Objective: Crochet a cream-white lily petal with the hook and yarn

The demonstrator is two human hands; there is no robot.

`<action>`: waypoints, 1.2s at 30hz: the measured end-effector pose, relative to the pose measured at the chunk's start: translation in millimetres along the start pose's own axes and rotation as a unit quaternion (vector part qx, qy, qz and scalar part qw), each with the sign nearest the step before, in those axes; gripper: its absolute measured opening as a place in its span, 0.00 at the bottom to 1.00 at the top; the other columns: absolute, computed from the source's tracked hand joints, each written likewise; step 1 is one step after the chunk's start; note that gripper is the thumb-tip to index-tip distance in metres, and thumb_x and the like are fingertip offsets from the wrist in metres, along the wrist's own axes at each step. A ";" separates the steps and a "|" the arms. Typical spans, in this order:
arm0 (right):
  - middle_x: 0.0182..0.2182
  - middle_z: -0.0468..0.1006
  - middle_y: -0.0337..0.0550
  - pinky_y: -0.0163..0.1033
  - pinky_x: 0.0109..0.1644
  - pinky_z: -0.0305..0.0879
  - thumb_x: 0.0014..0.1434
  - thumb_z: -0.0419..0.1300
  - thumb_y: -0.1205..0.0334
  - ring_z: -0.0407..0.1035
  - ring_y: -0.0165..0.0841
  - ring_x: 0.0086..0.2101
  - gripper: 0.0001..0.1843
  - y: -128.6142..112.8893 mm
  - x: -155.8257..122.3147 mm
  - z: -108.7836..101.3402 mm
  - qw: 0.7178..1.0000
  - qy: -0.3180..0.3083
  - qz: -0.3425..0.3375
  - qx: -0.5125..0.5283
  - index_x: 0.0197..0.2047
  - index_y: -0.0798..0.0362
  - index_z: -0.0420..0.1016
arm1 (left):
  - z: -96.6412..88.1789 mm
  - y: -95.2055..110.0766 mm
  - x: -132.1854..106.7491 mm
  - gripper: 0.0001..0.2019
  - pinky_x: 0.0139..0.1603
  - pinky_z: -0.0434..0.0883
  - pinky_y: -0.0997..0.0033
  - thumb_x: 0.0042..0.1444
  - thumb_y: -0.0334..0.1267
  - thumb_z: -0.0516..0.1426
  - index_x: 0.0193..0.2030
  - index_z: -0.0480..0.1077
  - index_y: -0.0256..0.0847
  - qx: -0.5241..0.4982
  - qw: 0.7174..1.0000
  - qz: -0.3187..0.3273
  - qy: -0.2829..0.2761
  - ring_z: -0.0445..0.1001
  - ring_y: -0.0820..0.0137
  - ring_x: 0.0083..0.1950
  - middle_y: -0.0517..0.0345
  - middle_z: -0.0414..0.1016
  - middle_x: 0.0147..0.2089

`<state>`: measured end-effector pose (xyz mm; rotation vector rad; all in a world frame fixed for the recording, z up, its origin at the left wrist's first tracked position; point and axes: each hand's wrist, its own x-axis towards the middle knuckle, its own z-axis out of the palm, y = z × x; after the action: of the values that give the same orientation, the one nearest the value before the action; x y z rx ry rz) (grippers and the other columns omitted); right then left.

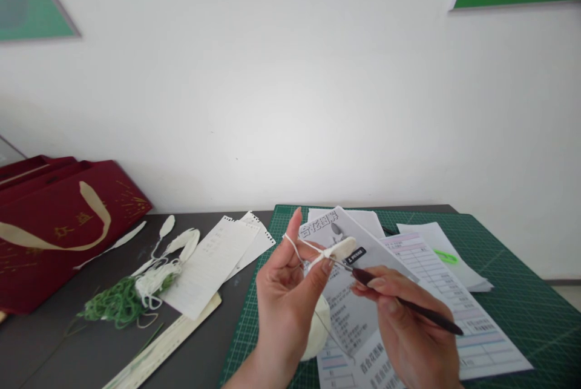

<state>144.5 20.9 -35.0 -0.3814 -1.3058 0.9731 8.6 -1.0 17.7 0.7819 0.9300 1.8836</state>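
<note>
My left hand (288, 298) pinches a small white crocheted piece (341, 248) between thumb and fingers, with white yarn (294, 245) looped round its raised index finger. In my right hand (411, 322) is a crochet hook (426, 314) with a dark brown handle, held like a pen. Its metal tip reaches into the yarn beside the left thumb; the exact stitch is too small to make out. Below and partly behind the left hand sits a ball of white yarn (318, 331). Printed sheets (349, 316) lie under both hands.
A green cutting mat (508, 316) covers the right of the dark table. To the left are notebook pages (213, 256), a ruler (167, 346), green yarn (113, 304), white crocheted petals (167, 225) and a red gift bag (59, 238). A bright green clip (445, 256) rests on paper.
</note>
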 end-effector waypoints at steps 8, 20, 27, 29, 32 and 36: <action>0.40 0.83 0.47 0.45 0.40 0.78 0.61 0.59 0.68 0.78 0.42 0.40 0.12 -4.7 0.0 0.3 1.000 0.001 -0.010 -0.028 0.45 0.48 0.80 | -3.0 -7.6 -0.7 0.28 0.61 0.62 0.59 0.49 0.27 0.64 0.57 0.71 0.54 0.080 0.992 0.098 -0.008 0.74 0.71 0.38 0.66 0.76 0.28; 0.42 0.81 0.48 0.41 0.42 0.76 0.55 0.56 0.82 0.75 0.38 0.41 0.20 -20.3 17.1 -3.4 0.968 -0.112 -0.160 -0.160 0.47 0.56 0.78 | -1.9 -0.2 3.8 0.22 0.45 0.69 0.77 0.46 0.28 0.67 0.49 0.76 0.48 -0.054 0.993 -0.097 -0.051 0.73 0.79 0.32 0.66 0.75 0.27; 0.48 0.76 0.56 0.43 0.48 0.75 0.51 0.55 0.85 0.71 0.41 0.49 0.27 -19.0 13.3 -6.1 0.911 -0.173 -0.260 -0.268 0.54 0.63 0.72 | -0.5 -5.7 1.1 0.03 0.58 0.62 0.66 0.48 0.31 0.66 0.29 0.78 0.43 0.059 0.997 0.012 -0.051 0.72 0.74 0.36 0.66 0.74 0.27; 0.48 0.76 0.58 0.44 0.49 0.75 0.51 0.55 0.85 0.70 0.42 0.50 0.27 -17.7 11.1 -7.7 0.899 -0.184 -0.278 -0.285 0.55 0.65 0.70 | -2.7 -7.3 1.8 0.04 0.59 0.61 0.66 0.49 0.31 0.65 0.30 0.78 0.44 0.074 0.995 0.022 -0.060 0.72 0.73 0.37 0.65 0.74 0.27; 0.47 0.77 0.54 0.44 0.47 0.76 0.51 0.55 0.86 0.72 0.40 0.48 0.28 -17.0 9.6 -8.3 0.919 -0.162 -0.249 -0.260 0.55 0.61 0.72 | -5.1 -7.2 2.3 0.08 0.56 0.65 0.69 0.49 0.30 0.65 0.36 0.79 0.46 0.057 0.995 0.017 -0.076 0.73 0.75 0.37 0.66 0.74 0.27; 0.46 0.79 0.49 0.43 0.44 0.76 0.50 0.56 0.86 0.74 0.39 0.44 0.28 -18.2 12.2 -6.1 0.951 -0.139 -0.193 -0.196 0.52 0.55 0.74 | -4.1 -4.7 2.0 0.23 0.46 0.70 0.76 0.47 0.28 0.66 0.51 0.75 0.52 -0.015 0.996 -0.020 -0.080 0.74 0.76 0.37 0.65 0.75 0.29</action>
<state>156.5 21.6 -15.7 -0.2784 -1.7600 0.4423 6.5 1.2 11.9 0.8761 0.8085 1.7680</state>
